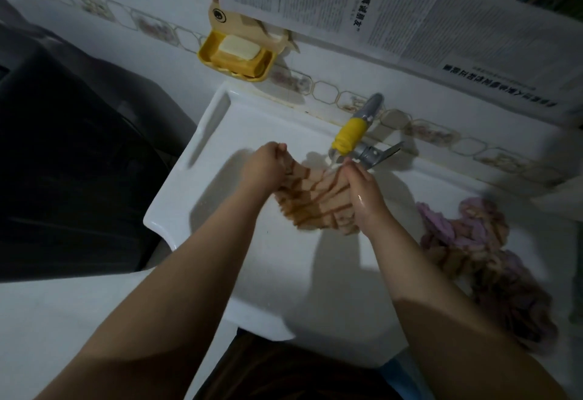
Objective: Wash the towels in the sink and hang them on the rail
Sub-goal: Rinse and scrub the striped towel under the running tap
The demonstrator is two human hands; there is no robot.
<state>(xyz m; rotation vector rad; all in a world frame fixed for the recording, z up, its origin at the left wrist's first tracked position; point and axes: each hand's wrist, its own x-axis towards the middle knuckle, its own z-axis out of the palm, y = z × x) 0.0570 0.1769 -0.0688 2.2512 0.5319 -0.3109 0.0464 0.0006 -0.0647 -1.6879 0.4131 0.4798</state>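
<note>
Far left, a dark bulky appliance (pixel 72 159) sits against the sink's left edge, too dim to make out. On the wall above, a yellow soap dish (pixel 235 58) holds a pale bar of soap (pixel 239 47), w/ printed newspaper sheets (pixel 394 5) pasted over the wall to the right. Below, the white sink (pixel 205 134) fills the middle. The left hand (pixel 263 166) is over the basin, fingers curled tight round the top left corner of a beige striped towel (pixel 318 197), bunching it. The towel hangs spread between both hands — inside the basin, directly under the tap (pixel 362 134), whose spout wears a yellow sleeve; water runs onto the cloth's upper edge. The right hand (pixel 366 194) grips the towel's right side, fingers wrapped round it, wet and shiny, just below the tap's lever. Right of that, a crumpled heap of purple and beige towels (pixel 479 260) lies on the sink's right ledge — apart from the one being rinsed.
</note>
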